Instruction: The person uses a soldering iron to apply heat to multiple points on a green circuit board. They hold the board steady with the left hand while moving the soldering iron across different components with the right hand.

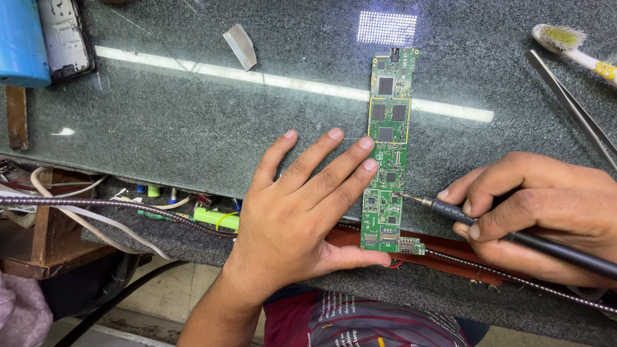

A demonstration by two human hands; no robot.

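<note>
A long green circuit board (389, 128) lies lengthwise on the glass-topped bench. My left hand (302, 205) rests flat beside it, its fingertips pressing the board's left edge and the thumb against its near end. My right hand (540, 212) grips a black soldering iron (488, 225) like a pen. The iron's metal tip touches the board's right edge about two thirds of the way down.
Metal tweezers (572, 106) and a toothbrush (569, 45) lie at the far right. A small clear plastic piece (240, 46) lies at the back, a phone frame (63, 35) and a blue object (22, 42) at the far left. Cables and a flexible metal hose (116, 207) run under the glass.
</note>
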